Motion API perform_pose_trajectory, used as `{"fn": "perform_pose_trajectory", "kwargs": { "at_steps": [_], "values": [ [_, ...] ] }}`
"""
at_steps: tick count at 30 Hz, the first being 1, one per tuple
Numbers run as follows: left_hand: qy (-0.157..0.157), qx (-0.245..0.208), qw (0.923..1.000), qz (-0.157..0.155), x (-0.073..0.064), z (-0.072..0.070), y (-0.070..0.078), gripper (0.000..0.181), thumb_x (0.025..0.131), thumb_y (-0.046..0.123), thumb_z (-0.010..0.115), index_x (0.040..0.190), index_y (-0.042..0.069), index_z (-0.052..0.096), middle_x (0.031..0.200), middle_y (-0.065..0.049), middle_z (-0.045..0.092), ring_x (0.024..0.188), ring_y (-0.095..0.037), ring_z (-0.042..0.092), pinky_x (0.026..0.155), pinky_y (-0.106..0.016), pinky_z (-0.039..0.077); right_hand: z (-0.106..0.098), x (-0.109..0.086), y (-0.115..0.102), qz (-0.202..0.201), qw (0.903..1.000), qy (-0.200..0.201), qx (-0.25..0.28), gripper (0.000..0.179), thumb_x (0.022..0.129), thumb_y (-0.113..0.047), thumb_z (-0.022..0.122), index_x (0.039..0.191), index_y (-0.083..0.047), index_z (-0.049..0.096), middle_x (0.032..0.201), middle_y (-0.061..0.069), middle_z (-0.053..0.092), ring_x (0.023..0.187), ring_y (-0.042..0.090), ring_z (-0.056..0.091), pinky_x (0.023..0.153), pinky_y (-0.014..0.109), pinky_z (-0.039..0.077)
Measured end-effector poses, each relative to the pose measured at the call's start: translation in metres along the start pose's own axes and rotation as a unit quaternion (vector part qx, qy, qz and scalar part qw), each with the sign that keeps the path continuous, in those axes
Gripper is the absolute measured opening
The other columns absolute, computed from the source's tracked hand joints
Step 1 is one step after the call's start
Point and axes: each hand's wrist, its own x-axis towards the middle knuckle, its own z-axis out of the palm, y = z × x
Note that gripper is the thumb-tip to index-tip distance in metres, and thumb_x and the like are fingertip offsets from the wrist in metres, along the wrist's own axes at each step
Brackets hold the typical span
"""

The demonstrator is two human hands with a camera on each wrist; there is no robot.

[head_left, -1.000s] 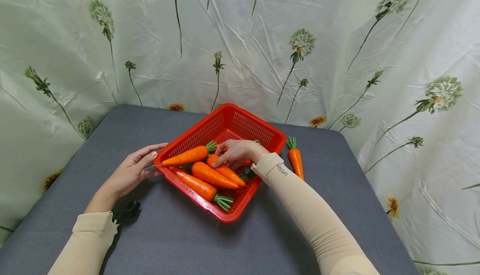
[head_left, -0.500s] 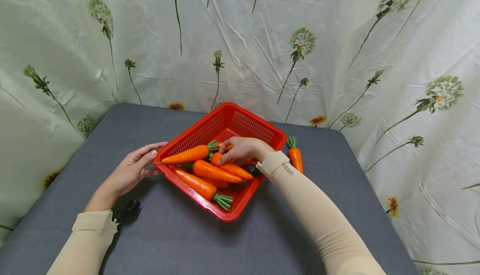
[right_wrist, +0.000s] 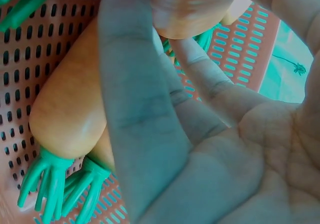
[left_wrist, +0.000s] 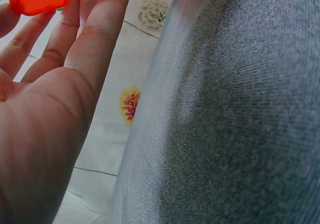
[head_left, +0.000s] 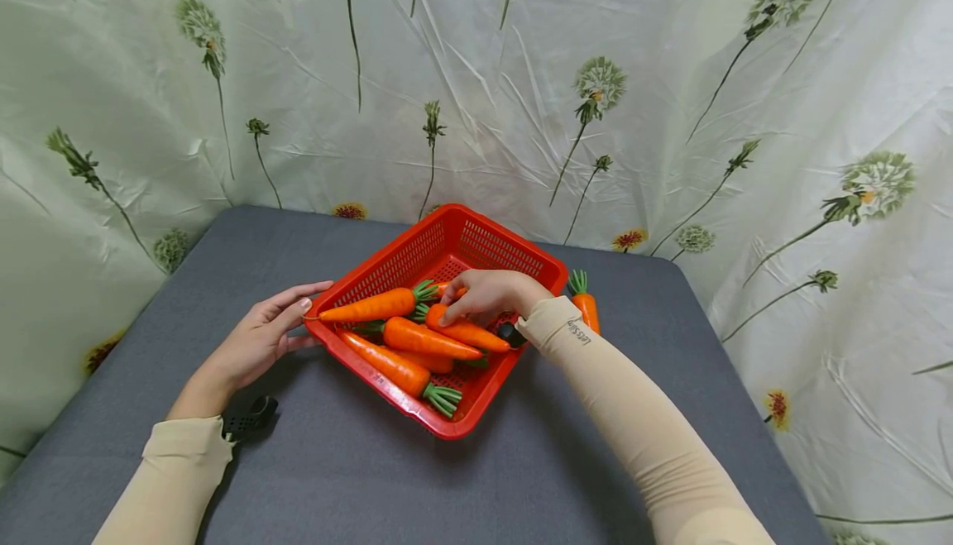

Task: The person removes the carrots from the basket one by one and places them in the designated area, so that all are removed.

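Note:
A red plastic basket [head_left: 500, 246] with slotted walls stands on the table, several orange carrots with green tops inside it. My left hand [head_left: 256, 338] holds its left corner, thumb on the rim and fingers below; the left wrist view shows the fingertips right at the red edge. Inside the basket, my right hand [head_left: 487, 290] grips an orange carrot [head_left: 471, 332] between thumb and fingers. In the right wrist view this carrot [right_wrist: 197, 7] shows at the fingertips. Beneath it lies another carrot [head_left: 428, 340], and to the left one more carrot [head_left: 368, 307] leans on the rim.
A loose carrot [head_left: 586, 307] lies on the grey table [head_left: 357, 479] right of the basket, partly hidden by my right sleeve. A pale curtain [head_left: 484, 74] with dandelion prints hangs behind the table.
My right hand has moved slightly right and back with its carrot. The carrot below it has shifted right, and one underneath shows more. My left hand stays at the basket's corner.

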Motion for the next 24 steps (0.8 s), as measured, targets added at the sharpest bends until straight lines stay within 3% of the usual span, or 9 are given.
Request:
{"fn": "perform_pose_trajectory", "kwargs": {
  "at_steps": [12,19,24],
  "values": [
    [0.001,-0.001,1.0000,-0.002,0.000,0.000,0.000,0.049,0.109,0.027,0.041,0.154,0.007,0.038,0.144,0.011,0.051,0.122,-0.001,0.061,0.087,-0.030,0.060,-0.006,-0.009,0.002,0.009,0.9994,0.010,-0.032,0.035,0.090,-0.022,0.075,0.118,-0.008,0.058,0.084,-0.002,0.053,0.067,0.012,0.044,0.062,0.023,0.041],
    [0.000,-0.003,1.0000,-0.003,0.001,0.000,0.001,0.049,0.109,0.026,0.041,0.154,0.007,0.038,0.144,0.011,0.051,0.121,-0.001,0.061,0.087,-0.030,0.060,-0.009,-0.014,0.003,0.005,0.9991,0.008,-0.040,0.025,0.090,-0.021,0.075,0.107,-0.009,0.061,0.076,-0.004,0.049,0.067,0.011,0.042,0.061,0.022,0.038],
    [-0.003,-0.011,0.9999,-0.001,0.000,0.000,0.001,0.049,0.109,0.025,0.041,0.154,0.006,0.037,0.144,0.010,0.051,0.119,-0.003,0.063,0.086,-0.031,0.060,-0.010,-0.014,0.005,0.012,0.9991,0.011,-0.038,0.026,0.089,-0.022,0.076,0.106,-0.008,0.060,0.078,-0.004,0.053,0.069,0.011,0.047,0.062,0.022,0.043]
  ]
}}
